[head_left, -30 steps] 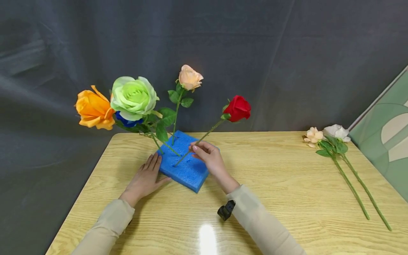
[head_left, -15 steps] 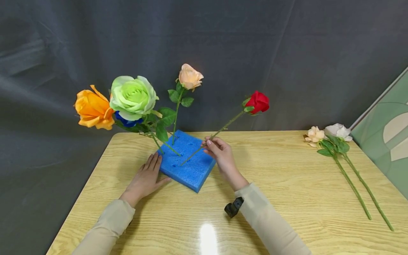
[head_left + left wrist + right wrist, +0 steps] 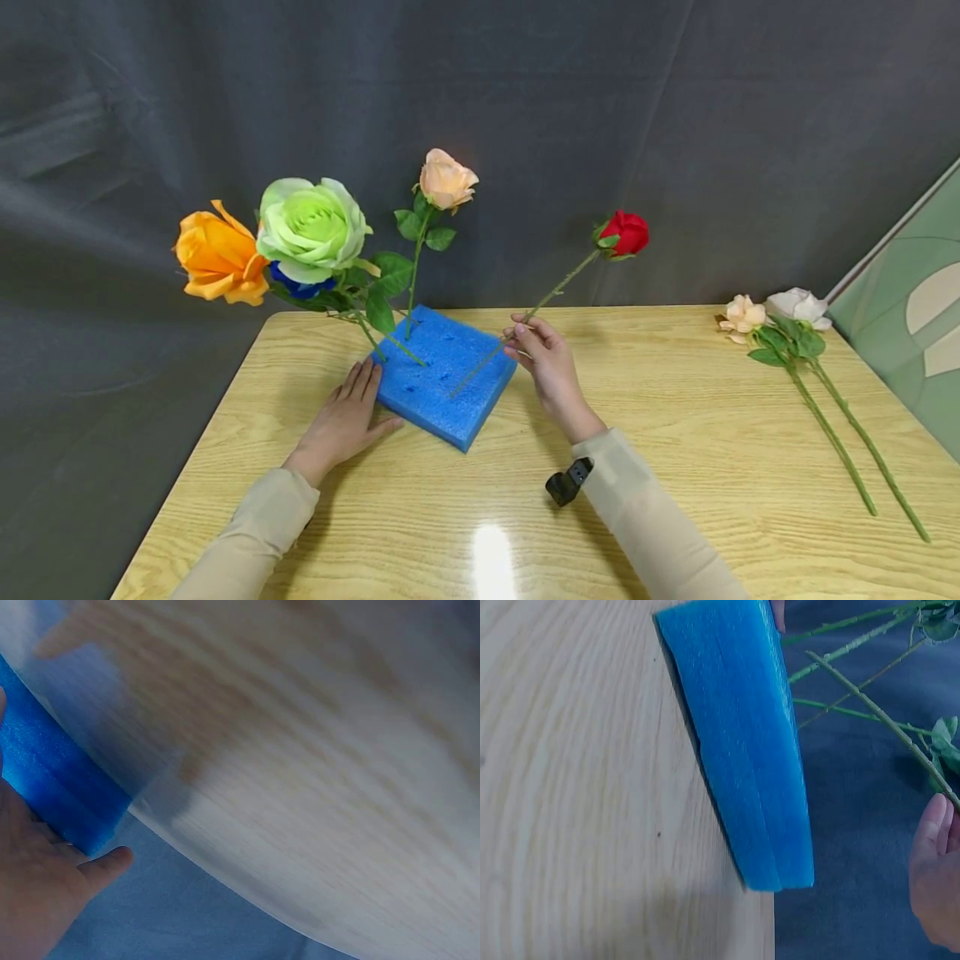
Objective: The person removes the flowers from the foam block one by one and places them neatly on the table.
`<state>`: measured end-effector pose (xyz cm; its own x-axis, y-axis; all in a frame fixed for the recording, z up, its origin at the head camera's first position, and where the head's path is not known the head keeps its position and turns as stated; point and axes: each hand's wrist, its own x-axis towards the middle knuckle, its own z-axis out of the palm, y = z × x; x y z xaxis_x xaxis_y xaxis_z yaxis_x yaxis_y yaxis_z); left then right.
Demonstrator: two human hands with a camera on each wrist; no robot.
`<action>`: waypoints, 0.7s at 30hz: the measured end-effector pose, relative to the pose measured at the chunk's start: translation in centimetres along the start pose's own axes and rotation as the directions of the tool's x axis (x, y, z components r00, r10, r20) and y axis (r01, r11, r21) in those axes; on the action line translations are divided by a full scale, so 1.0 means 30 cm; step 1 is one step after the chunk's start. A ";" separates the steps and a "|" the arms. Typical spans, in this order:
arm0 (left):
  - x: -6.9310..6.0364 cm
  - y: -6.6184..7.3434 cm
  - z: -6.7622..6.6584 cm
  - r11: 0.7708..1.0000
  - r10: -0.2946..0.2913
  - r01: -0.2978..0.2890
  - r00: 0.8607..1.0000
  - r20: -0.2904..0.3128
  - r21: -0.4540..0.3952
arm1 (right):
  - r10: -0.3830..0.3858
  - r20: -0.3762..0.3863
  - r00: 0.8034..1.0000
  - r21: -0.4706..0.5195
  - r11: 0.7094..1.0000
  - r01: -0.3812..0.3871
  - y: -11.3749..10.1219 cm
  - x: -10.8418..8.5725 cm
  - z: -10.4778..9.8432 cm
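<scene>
The right hand (image 3: 551, 367) pinches the stem (image 3: 561, 287) of a red rose (image 3: 626, 233) between thumb and fingers; the rose slants, its bloom up to the right and its bare lower end over the right part of a blue foam block (image 3: 457, 417); in the right wrist view that end shows apart from the foam, in the air; the left hand (image 3: 341, 429) lies flat with fingers straight and thumb spread, the fingertips touching the block's left side; the block sits on the wooden table (image 3: 675, 467), turned cornerwise; a light green rose (image 3: 315, 225) and an orange rose (image 3: 221, 258) lean out to the left above it, a blue flower (image 3: 298, 285) partly hidden behind the green one; a peach rose (image 3: 447, 179) stands nearly upright in its far part; on the right of the table, well apart from both hands, a cream rose (image 3: 742, 315) and a white rose (image 3: 802, 307) lie side by side, blooms at the far end and stems towards the near right; a dark curtain (image 3: 525, 108) hangs on the far side.
</scene>
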<state>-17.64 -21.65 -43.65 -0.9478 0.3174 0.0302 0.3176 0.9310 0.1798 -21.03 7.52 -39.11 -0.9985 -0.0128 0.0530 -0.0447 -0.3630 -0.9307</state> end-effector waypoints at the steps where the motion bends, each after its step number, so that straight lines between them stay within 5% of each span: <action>1: 0.000 0.000 0.000 1.000 0.001 -0.001 1.000 -0.001 -0.001 | -0.002 -0.006 1.000 0.001 1.000 0.002 -0.001 0.001 -0.005; 8: 0.002 -0.002 0.001 1.000 0.002 -0.002 1.000 -0.003 -0.004 | -0.007 -0.056 0.998 0.018 1.000 0.008 -0.003 0.008 -0.040; 21: 0.002 0.000 0.003 1.000 0.002 -0.002 1.000 0.009 -0.009 | 0.022 -0.127 0.992 -0.163 0.986 -0.043 0.011 0.015 -0.143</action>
<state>-17.69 -21.61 -43.74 -0.9468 0.3212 0.0219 0.3195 0.9287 0.1882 -21.64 11.39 -40.94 -0.9951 0.0978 -0.0138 -0.0066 -0.2057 -0.9786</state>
